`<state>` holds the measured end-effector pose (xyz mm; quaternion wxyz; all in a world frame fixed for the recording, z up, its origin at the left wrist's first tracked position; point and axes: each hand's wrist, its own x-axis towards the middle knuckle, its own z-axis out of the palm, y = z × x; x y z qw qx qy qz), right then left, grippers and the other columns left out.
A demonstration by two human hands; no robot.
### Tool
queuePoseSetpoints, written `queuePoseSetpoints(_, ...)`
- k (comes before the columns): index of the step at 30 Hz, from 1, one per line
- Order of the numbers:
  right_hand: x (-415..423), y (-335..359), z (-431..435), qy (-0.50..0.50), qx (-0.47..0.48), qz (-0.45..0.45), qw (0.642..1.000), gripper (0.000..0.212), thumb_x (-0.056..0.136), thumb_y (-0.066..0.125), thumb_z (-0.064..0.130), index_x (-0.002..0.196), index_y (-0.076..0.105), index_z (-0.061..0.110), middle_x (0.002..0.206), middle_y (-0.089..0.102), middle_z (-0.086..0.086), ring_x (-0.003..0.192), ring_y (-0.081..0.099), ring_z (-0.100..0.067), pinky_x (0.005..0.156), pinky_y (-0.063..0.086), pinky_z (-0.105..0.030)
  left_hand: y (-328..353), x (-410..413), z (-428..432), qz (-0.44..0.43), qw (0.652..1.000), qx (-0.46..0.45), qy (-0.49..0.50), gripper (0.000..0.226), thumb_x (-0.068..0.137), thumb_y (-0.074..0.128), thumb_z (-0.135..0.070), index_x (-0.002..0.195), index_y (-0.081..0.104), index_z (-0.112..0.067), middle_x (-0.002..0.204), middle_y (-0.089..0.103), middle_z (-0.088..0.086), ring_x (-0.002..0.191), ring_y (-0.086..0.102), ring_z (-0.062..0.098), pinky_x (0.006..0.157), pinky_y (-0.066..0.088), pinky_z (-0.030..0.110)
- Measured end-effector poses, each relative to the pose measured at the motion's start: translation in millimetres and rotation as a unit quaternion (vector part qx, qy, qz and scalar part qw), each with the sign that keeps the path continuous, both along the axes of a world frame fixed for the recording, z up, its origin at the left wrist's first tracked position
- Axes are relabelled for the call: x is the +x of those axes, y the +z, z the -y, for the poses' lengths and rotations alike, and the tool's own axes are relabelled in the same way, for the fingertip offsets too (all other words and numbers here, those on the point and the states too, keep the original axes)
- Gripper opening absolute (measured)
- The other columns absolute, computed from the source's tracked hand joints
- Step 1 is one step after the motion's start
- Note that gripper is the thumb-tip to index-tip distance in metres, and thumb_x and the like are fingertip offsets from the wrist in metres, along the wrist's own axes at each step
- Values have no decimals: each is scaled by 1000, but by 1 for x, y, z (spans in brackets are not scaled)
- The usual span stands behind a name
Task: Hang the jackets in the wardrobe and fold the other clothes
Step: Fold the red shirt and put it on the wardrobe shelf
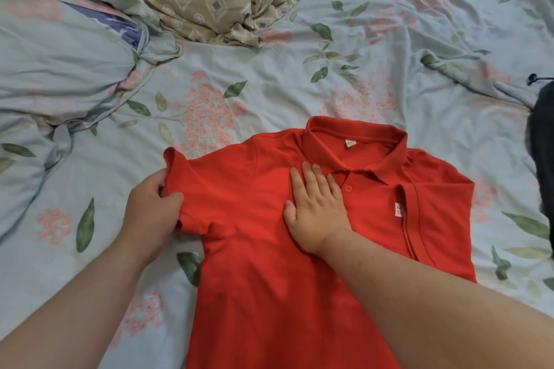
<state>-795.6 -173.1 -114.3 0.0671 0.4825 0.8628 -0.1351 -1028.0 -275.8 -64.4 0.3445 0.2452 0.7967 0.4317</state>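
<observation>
Now left hand [150, 207] pinches polo [254, 263] sleeve (right hand [317, 210] presses chest).

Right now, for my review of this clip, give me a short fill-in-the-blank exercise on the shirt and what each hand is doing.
1. The polo shirt spread on the floral bedsheet is ____ in colour.
2. The left hand grips the shirt by its unfolded ____.
3. The right hand presses flat on the shirt's chest, just below its ____.
Missing words: red; sleeve; collar.
</observation>
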Motion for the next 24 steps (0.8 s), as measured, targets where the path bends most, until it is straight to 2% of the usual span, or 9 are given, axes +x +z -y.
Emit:
queuePoseSetpoints(2,3,17,-6,12,-44,-34,998,65,99,36,40,157,19,17,165,14,-11,153,8,-26,124,5,-43,14,14,-7,-91,995,1,-40,54,80,48,-1,101,69,-46,65,56,3,53,49,12,50,43,24)
queuePoseSetpoints(5,19,48,-3,-37,-39,-209,976,45,92,54,14,136,55,7,138,55,-12,130,49,-30,111,35,-38,31,43,-28,-184,978,-15,-95,59,82,49,-6,136,54,-28,78,58,5,71,57,16,66,49,33)
queuePoseSetpoints(9,62,60,15,-94,32,-284,954,37,82,59,0,117,66,4,118,65,-11,109,59,-30,99,41,-32,28,93,-54,-230,957,-47,-172,56,81,48,-10,138,51,-13,110,56,17,105,54,36,92,46,48)
queuePoseSetpoints(11,88,57,17,-102,46,-265,958,38,78,62,-3,116,68,1,118,65,-14,111,60,-33,101,44,-38,21,114,-61,-260,942,-77,-198,58,85,51,-9,143,47,-15,120,54,12,117,50,33,109,29,53)
queuePoseSetpoints(13,116,50,18,-99,63,-226,967,41,74,67,-3,114,69,1,120,65,-17,112,61,-37,101,46,-46,12,129,-65,-288,930,-93,-210,57,87,53,-10,143,46,-15,123,54,11,120,50,32,109,16,44)
queuePoseSetpoints(16,150,37,19,-63,108,-176,976,46,71,70,3,116,69,3,127,63,-19,120,59,-38,109,38,-54,-2,135,-64,-277,929,-95,-227,53,89,55,-24,141,50,-13,118,57,11,114,54,32,97,39,42)
queuePoseSetpoints(18,168,30,19,-64,125,-138,980,52,77,63,14,128,64,6,142,54,-17,132,51,-34,115,30,-58,-10,135,-56,-319,910,-81,-252,52,90,51,-33,137,55,-10,115,59,13,110,57,35,92,47,45)
queuePoseSetpoints(20,182,23,20,-84,108,-93,986,62,85,50,28,143,50,6,154,40,-15,143,38,-32,119,22,-55,-23,132,-44,-409,861,-48,-299,61,84,52,-37,136,58,-6,132,55,23,121,52,43,102,43,52)
queuePoseSetpoints(24,190,4,26,-80,57,1,995,79,90,21,51,157,19,8,165,13,-11,153,9,-24,125,1,-42,-43,125,-28,-437,807,-101,-383,92,81,33,-62,154,27,-6,159,28,16,148,26,33,121,18,49)
